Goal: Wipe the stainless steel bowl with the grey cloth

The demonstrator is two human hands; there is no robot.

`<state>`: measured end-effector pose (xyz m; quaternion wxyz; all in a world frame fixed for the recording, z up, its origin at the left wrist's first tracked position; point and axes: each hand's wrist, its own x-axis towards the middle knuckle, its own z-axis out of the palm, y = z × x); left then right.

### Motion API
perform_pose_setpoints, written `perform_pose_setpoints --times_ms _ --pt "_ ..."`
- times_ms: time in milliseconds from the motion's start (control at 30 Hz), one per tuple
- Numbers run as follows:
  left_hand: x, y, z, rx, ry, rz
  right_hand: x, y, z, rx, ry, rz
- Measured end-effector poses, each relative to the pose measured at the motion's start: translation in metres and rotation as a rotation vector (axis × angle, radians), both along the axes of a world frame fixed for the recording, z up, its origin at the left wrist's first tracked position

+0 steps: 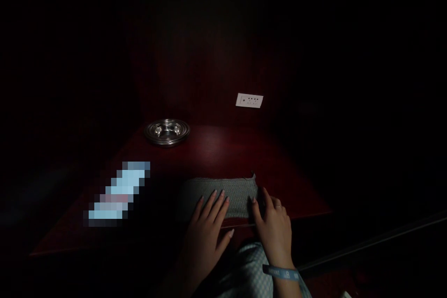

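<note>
A grey-green woven cloth (pixel 237 193) lies flat near the front edge of a dark red table (pixel 279 158). Its left end fades into shadow, and a loose thread sticks up at its far right corner. My left hand (pixel 209 223) rests on the cloth with its fingers spread and its thumb over the table's edge. At the cloth's right end is my right hand (pixel 274 223), thumb and forefinger apart at the border. Its other fingers curl a little, and nothing is visible in its grasp. A blue wristband circles my right wrist.
A stack of shiny metal dishes (pixel 167 132) stands at the back left. Nearer on the left is a bright, pixelated rectangular area (pixel 118 191). A white socket plate (pixel 249 100) is on the back wall. Checked fabric (pixel 249 270) covers my lap. Deep darkness hides both sides.
</note>
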<state>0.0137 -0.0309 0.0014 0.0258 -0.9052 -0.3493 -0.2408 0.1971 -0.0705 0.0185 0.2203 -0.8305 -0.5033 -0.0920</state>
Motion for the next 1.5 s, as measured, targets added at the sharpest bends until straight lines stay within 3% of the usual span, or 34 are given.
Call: perform_pose_setpoints --times_ms 167,267,400,633,733,833,933,1033,1233,1500 --pt "0.003 -0.006 -0.003 -0.025 -0.014 0.013 0.004 0.006 -0.001 -0.038 0.108 -0.001" --pt "0.001 -0.006 -0.003 -0.04 -0.017 -0.001 0.009 0.005 -0.001 -0.031 0.292 0.067" --pt "0.003 -0.007 -0.003 -0.075 -0.007 -0.018 0.009 0.001 0.0 0.116 0.525 0.118" --pt "0.018 -0.012 0.007 -0.11 0.003 -0.091 -0.004 -0.001 0.0 0.42 0.613 0.106" --pt "0.009 -0.016 0.008 -0.091 0.004 -0.106 -0.008 0.001 0.0 0.478 0.645 0.087" --pt "-0.012 -0.019 0.002 -0.035 -0.024 -0.017 -0.015 0.004 0.001 0.51 0.723 0.142" --pt "-0.03 -0.021 -0.007 0.02 -0.027 0.064 -0.03 0.01 0.006 0.507 0.767 0.264" --pt "-0.036 -0.021 -0.014 0.04 -0.013 0.055 -0.05 0.017 0.011 0.489 0.685 0.383" --pt "-0.032 -0.018 -0.024 0.033 -0.023 -0.016 -0.086 0.027 0.011 0.27 0.438 0.602" --pt "-0.034 -0.017 -0.032 0.009 -0.049 -0.059 -0.094 0.027 0.004 0.121 0.336 0.718"
